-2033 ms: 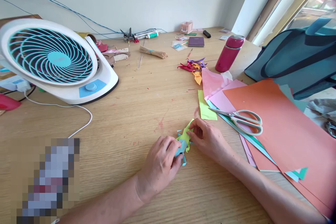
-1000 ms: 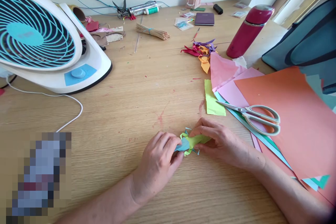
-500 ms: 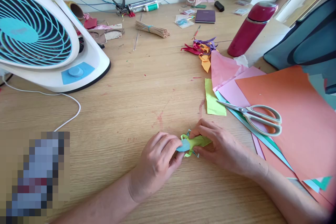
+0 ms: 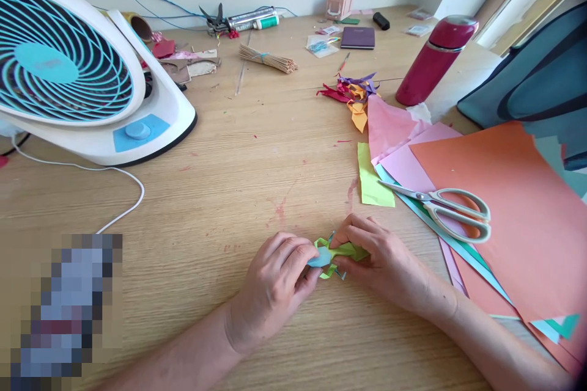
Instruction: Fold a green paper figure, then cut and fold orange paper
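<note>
A small folded paper piece (image 4: 331,255), lime green with light blue, lies on the wooden table (image 4: 238,153) between my two hands. My left hand (image 4: 275,284) pinches its blue left end with curled fingers. My right hand (image 4: 383,259) has its fingers closed over the green right part, pressing it down on the table. Most of the paper piece is covered by my fingers.
White-handled scissors (image 4: 447,208) lie on a stack of orange, pink and teal paper sheets (image 4: 504,195) at the right. A lime paper strip (image 4: 372,177), coloured scraps (image 4: 353,95), a red flask (image 4: 435,61), a white-and-teal fan (image 4: 77,73) with its cord, and a stick bundle (image 4: 268,61) sit around.
The folded paper turned from upright to lying sideways between my hands, and my right fingers closed further over its green part. The view shifted slightly.
</note>
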A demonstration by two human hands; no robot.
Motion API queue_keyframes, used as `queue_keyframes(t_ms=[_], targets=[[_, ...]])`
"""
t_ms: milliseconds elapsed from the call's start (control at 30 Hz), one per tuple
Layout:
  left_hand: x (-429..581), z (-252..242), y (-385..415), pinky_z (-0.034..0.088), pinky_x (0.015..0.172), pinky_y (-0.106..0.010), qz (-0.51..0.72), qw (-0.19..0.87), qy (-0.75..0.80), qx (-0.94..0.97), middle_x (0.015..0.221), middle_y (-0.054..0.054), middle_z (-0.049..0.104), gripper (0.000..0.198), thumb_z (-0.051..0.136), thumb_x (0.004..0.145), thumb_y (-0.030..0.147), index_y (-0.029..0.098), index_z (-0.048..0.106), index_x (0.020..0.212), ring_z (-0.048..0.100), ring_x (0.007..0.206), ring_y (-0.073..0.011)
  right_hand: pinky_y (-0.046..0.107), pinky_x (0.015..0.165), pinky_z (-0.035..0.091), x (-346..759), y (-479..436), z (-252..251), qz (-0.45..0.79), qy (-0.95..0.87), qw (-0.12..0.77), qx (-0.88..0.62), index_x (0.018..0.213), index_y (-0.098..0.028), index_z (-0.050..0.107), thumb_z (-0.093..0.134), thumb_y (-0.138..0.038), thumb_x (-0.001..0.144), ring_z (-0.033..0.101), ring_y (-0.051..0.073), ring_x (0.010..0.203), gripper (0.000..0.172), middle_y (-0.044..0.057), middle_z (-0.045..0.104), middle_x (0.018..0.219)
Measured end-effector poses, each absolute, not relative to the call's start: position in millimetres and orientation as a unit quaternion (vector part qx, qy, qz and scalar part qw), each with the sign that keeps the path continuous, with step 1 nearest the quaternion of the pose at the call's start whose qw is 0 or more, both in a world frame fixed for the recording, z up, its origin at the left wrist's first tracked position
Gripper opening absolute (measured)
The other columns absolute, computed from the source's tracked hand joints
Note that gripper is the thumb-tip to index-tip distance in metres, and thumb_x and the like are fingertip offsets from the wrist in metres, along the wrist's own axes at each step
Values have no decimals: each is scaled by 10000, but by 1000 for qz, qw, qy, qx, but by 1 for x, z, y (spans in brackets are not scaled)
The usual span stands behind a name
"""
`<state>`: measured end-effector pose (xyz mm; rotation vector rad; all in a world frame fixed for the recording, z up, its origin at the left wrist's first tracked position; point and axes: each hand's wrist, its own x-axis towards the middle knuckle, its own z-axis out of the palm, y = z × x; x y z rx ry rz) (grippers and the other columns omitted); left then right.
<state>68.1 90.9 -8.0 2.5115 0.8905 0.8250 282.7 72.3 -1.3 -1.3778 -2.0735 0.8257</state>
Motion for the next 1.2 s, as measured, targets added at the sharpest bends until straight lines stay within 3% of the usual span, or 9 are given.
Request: queue_keyframes(t_ms=[233, 467, 800, 933, 1200], targets=[[67, -8, 92, 540, 803, -351, 289, 187, 322, 882, 910, -40, 670, 196, 615, 855, 66, 180, 574, 1010, 615, 877, -190, 277, 758, 476, 290, 75, 5, 386, -749, 248, -478, 1059, -213, 599, 616, -45, 836, 581, 157, 867, 279, 44, 562, 1022], [66, -10, 92, 553, 804, -347, 308, 195, 326, 872, 924, -45, 677, 193, 613, 858, 78, 189, 584, 1013, 624, 882, -186, 270, 709, 475, 292, 76, 2, 381, -734, 279, -487, 939, -197, 627, 630, -125, 884, 584, 144, 809, 91, 34, 573, 953], [66, -9, 94, 556, 806, -339, 323, 200, 314, 870, 934, -53, 682, 170, 608, 875, 97, 187, 567, 1013, 625, 897, -182, 278, 720, 526, 291, 76, -3, 362, -751, 312, -456, 989, -197, 651, 632, -167, 894, 612, 158, 829, 102, 66, 602, 973], [66, -10, 94, 552, 813, -344, 326, 200, 320, 867, 948, -55, 682, 183, 613, 871, 97, 192, 567, 1021, 630, 904, -186, 214, 579, 551, 294, 75, 6, 391, -736, 292, -469, 1095, -222, 625, 644, -214, 885, 626, 175, 874, 211, 79, 575, 1037], [65, -10, 92, 549, 809, -338, 330, 205, 331, 860, 932, -52, 680, 180, 609, 865, 88, 188, 577, 1011, 639, 890, -189, 178, 514, 507, 289, 72, 1, 397, -721, 305, -479, 987, -198, 653, 600, -184, 905, 615, 139, 767, 99, 61, 596, 946]])
